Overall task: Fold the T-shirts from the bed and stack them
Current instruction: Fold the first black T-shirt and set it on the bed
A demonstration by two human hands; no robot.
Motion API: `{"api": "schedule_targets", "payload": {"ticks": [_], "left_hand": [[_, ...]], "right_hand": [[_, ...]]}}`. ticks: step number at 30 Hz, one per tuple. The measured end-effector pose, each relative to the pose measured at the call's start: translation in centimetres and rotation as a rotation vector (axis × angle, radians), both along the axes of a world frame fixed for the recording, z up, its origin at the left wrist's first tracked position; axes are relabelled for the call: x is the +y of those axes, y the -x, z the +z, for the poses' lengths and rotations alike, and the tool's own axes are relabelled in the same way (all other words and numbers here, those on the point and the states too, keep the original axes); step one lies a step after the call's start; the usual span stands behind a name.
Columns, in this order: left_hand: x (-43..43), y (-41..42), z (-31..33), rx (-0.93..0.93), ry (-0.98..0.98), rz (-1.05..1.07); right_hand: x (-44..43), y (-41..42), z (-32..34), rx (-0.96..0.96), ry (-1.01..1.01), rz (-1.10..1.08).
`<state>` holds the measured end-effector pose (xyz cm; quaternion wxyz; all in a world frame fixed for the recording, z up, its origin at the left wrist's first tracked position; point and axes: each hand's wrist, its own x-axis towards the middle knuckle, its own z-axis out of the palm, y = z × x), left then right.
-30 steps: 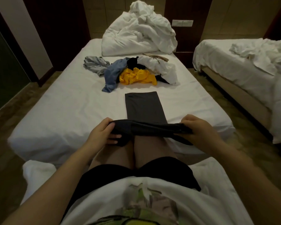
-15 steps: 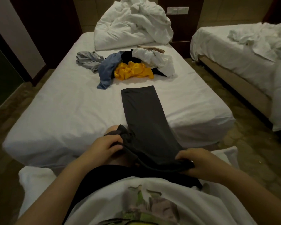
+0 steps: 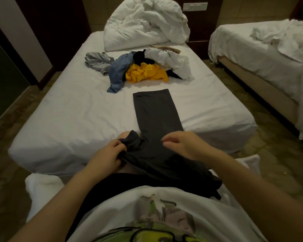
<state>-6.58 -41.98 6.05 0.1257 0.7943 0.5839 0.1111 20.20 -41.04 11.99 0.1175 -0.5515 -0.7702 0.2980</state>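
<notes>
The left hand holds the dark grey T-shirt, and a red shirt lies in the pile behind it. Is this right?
Not red: the head view shows a yellow shirt in the pile. The left hand does hold the dark grey T-shirt.

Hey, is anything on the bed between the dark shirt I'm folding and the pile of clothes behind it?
Nothing visible. Only bare white sheet separates the dark shirt from the pile; the blue garment trails closest, off to its left.
</notes>
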Motion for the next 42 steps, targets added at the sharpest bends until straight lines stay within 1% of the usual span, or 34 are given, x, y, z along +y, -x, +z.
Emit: {"api": "schedule_targets", "payload": {"ticks": [2, 4, 6, 9, 11, 12, 14, 16, 18, 22, 24, 25, 27, 29, 30, 31, 32, 33, 34, 35, 36, 37, 38, 40, 41, 42], "left_hand": [[-0.1, 0.2, -0.2, -0.023, 0.008, 0.005], [-0.2, 0.1, -0.1, 0.005, -0.002, 0.020], [-0.1, -0.1, 0.1, 0.030, -0.053, 0.035], [-0.4, -0.1, 0.3, -0.037, -0.138, 0.002], [-0.3, 0.5, -0.5, -0.017, -0.168, -0.066], [-0.1, 1.0, -1.1, 0.006, -0.149, -0.088], [0.2, 1.7, -1.9, 0.049, -0.085, -0.062], [0.4, 1.8, -1.9, 0.032, -0.084, 0.020], [0.7, 1.8, -1.7, -0.023, -0.071, 0.114], [1.4, 2.8, -2.0, -0.209, 0.000, 0.289], [1.4, 2.7, -1.6, -0.298, -0.021, 0.325], [1.6, 2.3, -1.2, -0.329, -0.065, 0.325], [2.4, 0.3, 0.7, -0.361, -0.213, 0.267], [3.4, -3.1, 3.3, -0.367, -0.351, 0.097], [3.9, -5.1, 4.4, -0.364, -0.359, -0.020], [4.1, -7.2, 5.0, -0.356, -0.323, -0.140], [4.1, -9.2, 5.1, -0.325, -0.241, -0.259], [3.8, -10.9, 4.8, -0.285, -0.131, -0.349], [3.4, -12.2, 4.4, -0.257, -0.027, -0.392], [3.0, -12.8, 3.9, -0.229, 0.048, -0.384], [3.0, -12.9, 3.3, -0.217, 0.079, -0.329], [2.9, -12.5, 3.3, -0.208, 0.082, -0.226], [3.1, -11.6, 3.1, -0.183, 0.079, -0.103], [3.9, -9.4, 2.2, -0.176, 0.086, 0.089], [4.4, -8.4, 1.2, -0.171, 0.085, 0.147], [4.9, -7.7, 0.2, -0.178, 0.104, 0.191]], "right_hand": [[-0.2, 2.8, -0.9, -0.023, -0.011, 0.124], [-0.8, 5.0, -1.9, 0.007, 0.084, 0.250], [-1.6, 6.5, -3.2, -0.013, 0.159, 0.345], [-2.2, 7.3, -4.5, -0.094, 0.122, 0.430], [-2.3, 7.1, -4.8, -0.067, 0.154, 0.431], [-2.4, 6.9, -4.8, -0.051, 0.178, 0.430], [-2.6, 6.7, -4.7, -0.036, 0.200, 0.422], [-2.6, 6.7, -4.6, -0.010, 0.185, 0.415], [-2.5, 6.6, -4.5, 0.032, 0.174, 0.410], [-2.6, 6.4, -4.4, 0.063, 0.171, 0.366], [-2.8, 6.3, -4.2, 0.068, 0.174, 0.351], [-2.9, 6.3, -3.9, 0.071, 0.173, 0.355], [-3.1, 6.1, -3.4, 0.082, 0.173, 0.348], [-3.4, 5.8, -2.9, 0.095, 0.142, 0.320], [-3.6, 5.5, -2.7, 0.095, 0.120, 0.311], [-3.8, 5.2, -2.4, 0.097, 0.109, 0.309], [-4.1, 4.7, -2.1, 0.111, 0.116, 0.302], [-4.2, 4.1, -1.7, 0.121, 0.142, 0.280], [-4.2, 3.2, -1.5, 0.110, 0.169, 0.240], [-4.2, 2.1, -1.2, 0.087, 0.172, 0.186], [-4.1, 1.1, -0.9, 0.069, 0.158, 0.112], [-4.0, 0.0, -0.7, 0.061, 0.157, 0.011], [-3.8, -0.9, -0.7, 0.094, 0.165, -0.122], [-2.5, -2.6, -1.7, 0.258, 0.177, -0.398], [-1.5, -3.3, -2.4, 0.317, 0.170, -0.509], [-0.3, -3.8, -3.4, 0.331, 0.183, -0.583]]}}
